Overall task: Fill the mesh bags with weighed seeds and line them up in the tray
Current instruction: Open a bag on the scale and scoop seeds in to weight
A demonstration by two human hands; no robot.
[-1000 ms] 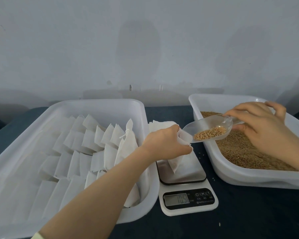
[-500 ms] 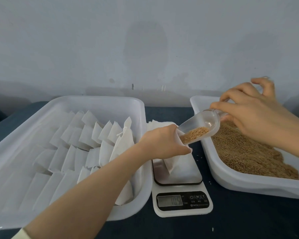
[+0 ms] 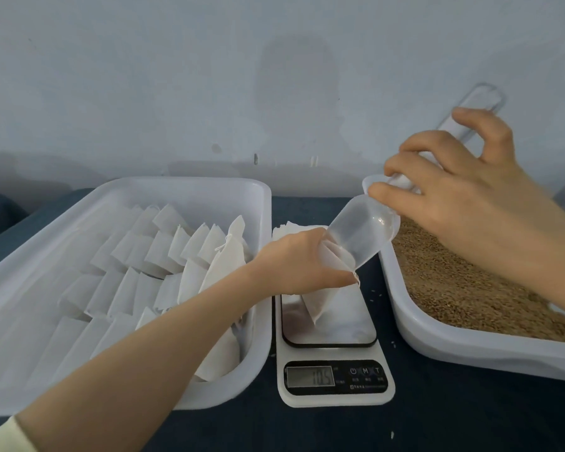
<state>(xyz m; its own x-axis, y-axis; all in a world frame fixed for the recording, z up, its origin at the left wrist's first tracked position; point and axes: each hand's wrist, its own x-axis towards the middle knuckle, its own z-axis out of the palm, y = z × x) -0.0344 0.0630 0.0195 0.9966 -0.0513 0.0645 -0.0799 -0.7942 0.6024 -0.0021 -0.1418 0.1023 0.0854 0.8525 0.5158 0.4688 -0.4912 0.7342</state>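
The left hand (image 3: 294, 259) pinches open a white mesh bag (image 3: 323, 301) standing on the scale (image 3: 333, 376) at centre. The right hand (image 3: 463, 197) grips a clear scoop (image 3: 359, 233), tipped steeply into the bag's mouth. Rows of bags (image 3: 163, 252) fill the left tray (image 3: 190, 185); the seeds (image 3: 454, 288) lie in the right tray (image 3: 470, 349).

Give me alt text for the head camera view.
The right hand tips a clear scoop into a mesh bag that the left hand holds over a scale. White bags line the left tray; seeds fill the right tray.
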